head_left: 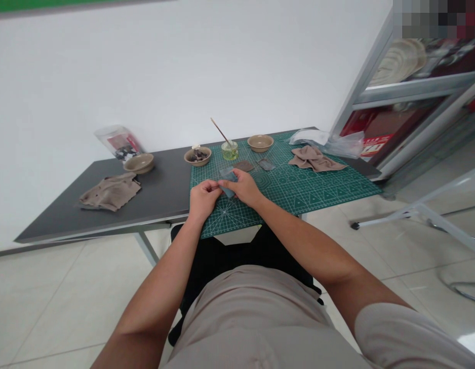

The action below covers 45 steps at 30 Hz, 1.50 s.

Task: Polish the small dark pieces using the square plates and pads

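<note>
My left hand (203, 197) and my right hand (243, 185) meet over the near left part of a green cutting mat (299, 187). Between them they pinch a small grey-blue sheet (227, 183), which the right hand's fingers close on from the right and the left hand's fingertips touch at its left edge. Whatever the left hand's curled fingers hold besides that is hidden. Just beyond the hands lie a brown flat piece (244, 165) and a small dark grey piece (266, 164) on the mat.
On the grey table (160, 189) stand a bowl of dark bits (198, 155), a glass of yellow-green liquid with a stick (230, 149), two empty tan bowls (260, 143) (139, 163), beige cloths (110, 191) (314, 158), plastic bags (119, 141). A metal shelf (414, 87) stands right.
</note>
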Tool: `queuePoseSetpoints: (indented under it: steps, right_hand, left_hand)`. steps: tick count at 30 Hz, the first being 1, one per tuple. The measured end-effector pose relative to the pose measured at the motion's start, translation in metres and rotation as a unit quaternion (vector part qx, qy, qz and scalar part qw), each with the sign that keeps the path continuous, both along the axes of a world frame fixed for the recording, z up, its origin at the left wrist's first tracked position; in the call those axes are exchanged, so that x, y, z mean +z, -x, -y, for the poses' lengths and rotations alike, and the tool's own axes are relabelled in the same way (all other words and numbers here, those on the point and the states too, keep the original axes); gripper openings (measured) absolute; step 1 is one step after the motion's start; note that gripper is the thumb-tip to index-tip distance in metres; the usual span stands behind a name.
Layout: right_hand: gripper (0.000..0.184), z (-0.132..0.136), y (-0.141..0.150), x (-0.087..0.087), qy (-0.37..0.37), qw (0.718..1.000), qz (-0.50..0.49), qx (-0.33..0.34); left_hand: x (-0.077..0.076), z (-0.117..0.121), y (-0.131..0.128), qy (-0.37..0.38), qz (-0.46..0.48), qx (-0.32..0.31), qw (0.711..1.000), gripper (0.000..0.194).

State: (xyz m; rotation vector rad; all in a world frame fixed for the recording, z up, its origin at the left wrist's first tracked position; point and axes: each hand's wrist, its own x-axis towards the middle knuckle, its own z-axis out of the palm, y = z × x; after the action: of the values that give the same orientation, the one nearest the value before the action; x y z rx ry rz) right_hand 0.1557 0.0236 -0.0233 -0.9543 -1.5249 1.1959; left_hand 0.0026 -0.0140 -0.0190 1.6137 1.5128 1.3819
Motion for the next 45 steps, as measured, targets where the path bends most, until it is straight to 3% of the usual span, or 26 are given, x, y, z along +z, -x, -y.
queuePoseSetpoints:
  steps: [9, 16, 21, 25, 31, 37, 45]
  right_hand:
    - [0.042, -0.005, -0.002, -0.002, 0.039, 0.992, -0.103, -0.062]
    - [0.037, -0.008, -0.003, -0.007, 0.011, 0.99, -0.137, -0.019]
    - [0.028, -0.009, -0.002, -0.011, -0.049, 0.997, -0.052, -0.041]
    - [0.025, -0.008, -0.003, -0.01, -0.076, 0.995, 0.005, -0.064]
    - [0.023, -0.008, -0.006, -0.007, -0.055, 0.998, 0.008, -0.016]
    - [0.029, -0.01, -0.004, -0.007, 0.037, 0.997, -0.056, 0.049]
    - [0.025, -0.015, -0.004, -0.013, 0.027, 0.998, -0.046, 0.019]
  left_hand:
    - [-0.005, -0.007, 0.001, -0.007, 0.164, -0.042, 0.986, 0.026]
    - [-0.002, -0.007, -0.001, 0.022, 0.02, -0.008, 1.0, 0.016]
    - [-0.005, -0.008, -0.001, -0.001, -0.033, -0.015, 0.999, 0.013]
    - [-0.005, -0.008, 0.0, -0.003, -0.014, -0.012, 1.0, 0.015]
    - [-0.004, -0.006, 0.0, -0.003, -0.004, 0.0, 1.0, 0.015]
    - [-0.003, -0.004, 0.001, -0.016, -0.016, 0.011, 1.0, 0.015]
    - [-0.006, -0.004, 0.001, -0.039, -0.081, 0.015, 0.996, 0.011]
